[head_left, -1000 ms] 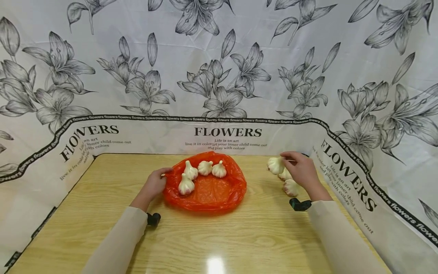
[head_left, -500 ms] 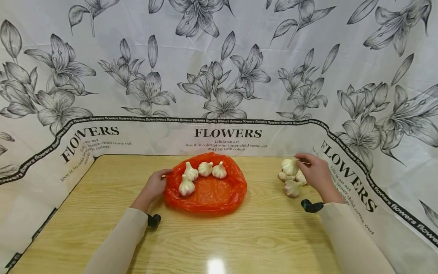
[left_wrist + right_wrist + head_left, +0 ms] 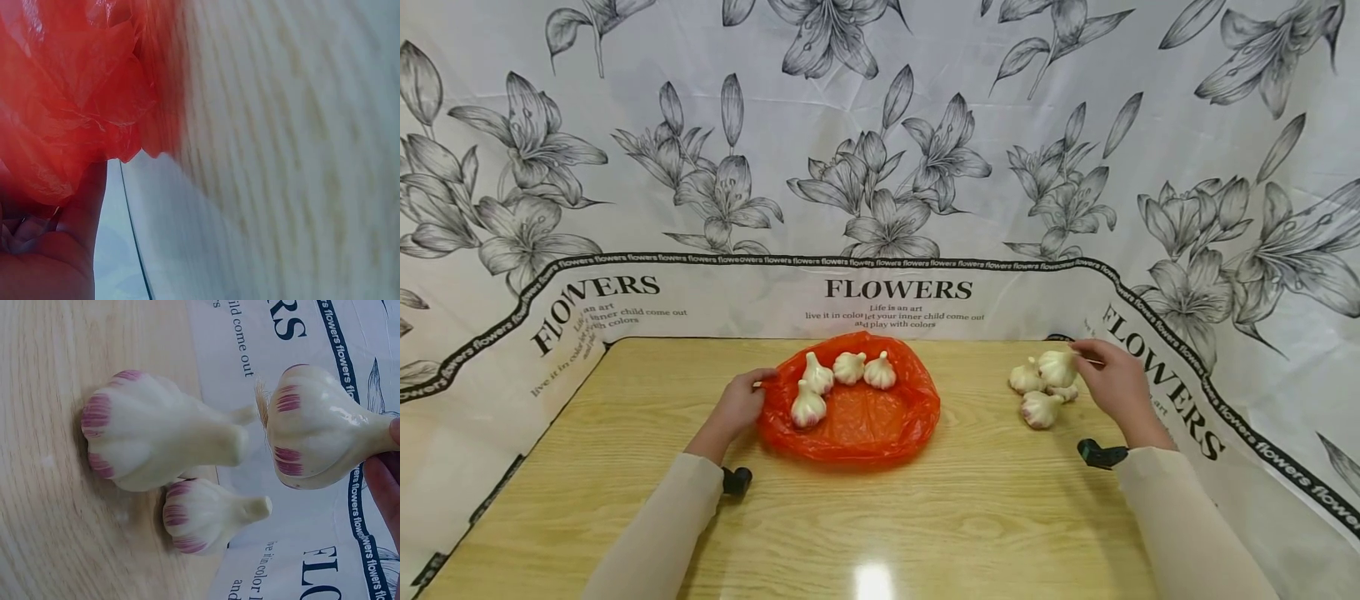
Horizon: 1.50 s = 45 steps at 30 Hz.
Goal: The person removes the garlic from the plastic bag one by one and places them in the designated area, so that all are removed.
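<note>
A red plastic bag lies spread on the wooden table, its rim standing up around several garlic bulbs. My left hand pinches the bag's left rim; in the left wrist view, thumb and fingers hold the thin red film. By its stem, my right hand grips a garlic bulb with purple streaks and a tuft of root hairs. In the head view this held bulb hangs over a small cluster of other garlic bulbs at the table's far right.
A white cloth printed with flowers and lettering rises behind the table and along both sides. Bare wood stretches in front of the bag and between it and the right cluster.
My right hand has moved right, carrying the garlic bulb over the cluster and uncovering the bulbs beneath. The left hand and the bag stay where they were.
</note>
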{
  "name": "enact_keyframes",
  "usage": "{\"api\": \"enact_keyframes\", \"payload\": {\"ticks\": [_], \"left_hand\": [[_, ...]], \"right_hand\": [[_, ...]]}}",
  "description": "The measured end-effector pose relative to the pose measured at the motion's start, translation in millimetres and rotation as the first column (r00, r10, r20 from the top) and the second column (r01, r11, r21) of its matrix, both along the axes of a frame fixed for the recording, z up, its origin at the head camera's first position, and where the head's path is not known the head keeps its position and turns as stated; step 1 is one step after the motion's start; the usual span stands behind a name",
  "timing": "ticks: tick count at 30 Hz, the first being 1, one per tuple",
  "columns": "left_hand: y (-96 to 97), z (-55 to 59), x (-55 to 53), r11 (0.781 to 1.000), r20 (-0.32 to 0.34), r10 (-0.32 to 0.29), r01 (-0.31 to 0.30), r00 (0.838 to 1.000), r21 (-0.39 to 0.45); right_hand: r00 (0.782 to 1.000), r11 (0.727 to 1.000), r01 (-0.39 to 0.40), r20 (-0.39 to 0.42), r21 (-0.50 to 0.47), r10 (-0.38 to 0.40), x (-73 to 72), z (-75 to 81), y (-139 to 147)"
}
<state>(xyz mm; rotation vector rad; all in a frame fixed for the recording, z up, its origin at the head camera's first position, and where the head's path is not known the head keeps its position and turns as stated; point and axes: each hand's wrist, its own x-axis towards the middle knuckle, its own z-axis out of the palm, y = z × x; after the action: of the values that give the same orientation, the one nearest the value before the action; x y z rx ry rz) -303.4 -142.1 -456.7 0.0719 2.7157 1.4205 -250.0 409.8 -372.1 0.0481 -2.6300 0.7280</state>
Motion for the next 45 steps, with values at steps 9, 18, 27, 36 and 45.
{"api": "enact_keyframes", "payload": {"ticks": [9, 18, 27, 36, 45], "left_hand": [[0.0, -1.2, 0.5, 1.000, 0.000, -0.003, 0.003, 1.000, 0.005], [-1.7, -4.6, -0.4, 1.000, -0.016, -0.003, 0.003, 1.000, -0.008], [-2.9, -6.7, 0.2, 1.000, -0.018, -0.007, 0.007, 1.000, -0.003], [-1.5, -5.2, -0.8, 1.000, -0.070, -0.015, 0.016, 0.997, 0.021], [-2.0, -5.1, -1.9, 1.000, -0.055, -0.014, 0.015, 0.998, 0.014]], "right_hand": [[0.999, 0.999, 0.037, 0.023, -0.009, -0.037, 4.8, -7.6, 15], [0.998, 0.999, 0.050, 0.027, 0.011, -0.050, 10.8, -15.6, 24], [0.995, 0.998, 0.066, 0.075, -0.009, -0.065, 12.1, -25.6, 30], [0.994, 0.996, 0.083, 0.075, -0.027, -0.081, 14.0, -34.0, 35], [0.991, 0.995, 0.092, 0.101, -0.027, -0.089, 14.9, -44.8, 40]]}}
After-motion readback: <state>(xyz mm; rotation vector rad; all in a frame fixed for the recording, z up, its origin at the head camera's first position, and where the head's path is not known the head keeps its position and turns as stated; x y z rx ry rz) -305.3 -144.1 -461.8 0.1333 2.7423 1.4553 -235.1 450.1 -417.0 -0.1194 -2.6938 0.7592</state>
